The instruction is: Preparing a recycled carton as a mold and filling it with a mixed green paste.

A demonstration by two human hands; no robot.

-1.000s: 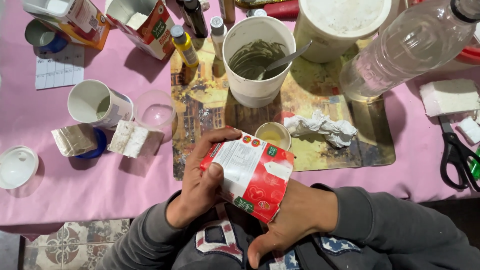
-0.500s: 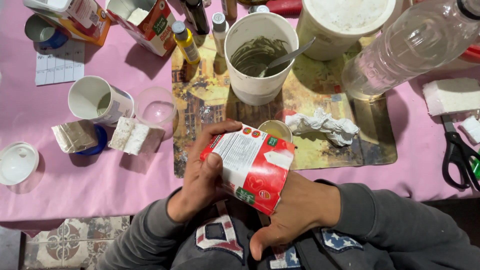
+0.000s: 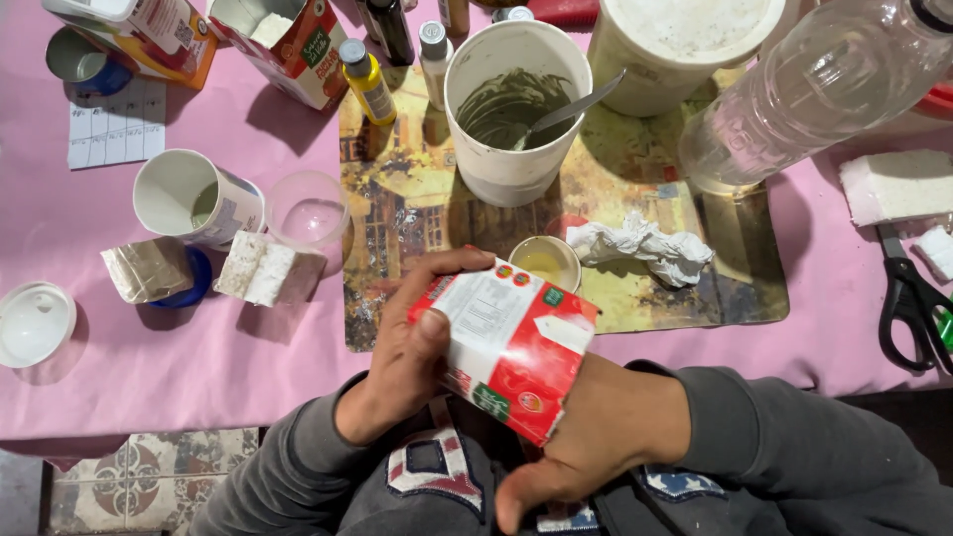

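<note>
A red and white cut carton [image 3: 511,347] is held above the near table edge, tilted, over my lap. My left hand [image 3: 402,367] grips its left side, thumb on the printed white panel and fingers curled round the top. My right hand [image 3: 596,437] goes into the carton's open end. Its fingers are hidden inside and only the back of the hand and the thumb show. Just beyond the carton stands a small cup of yellow liquid [image 3: 544,263].
On a picture placemat [image 3: 695,288] stand a white bucket of green paste with a spoon [image 3: 516,109] and a crumpled tissue [image 3: 645,248]. A plastic bottle [image 3: 804,89], scissors [image 3: 908,298] and a foam block [image 3: 893,184] lie right. A paper cup [image 3: 194,199] and a clear cup [image 3: 308,213] sit left.
The carton has shifted a little to the right and tilted further, with both hands still on it. Nothing on the table has moved.
</note>
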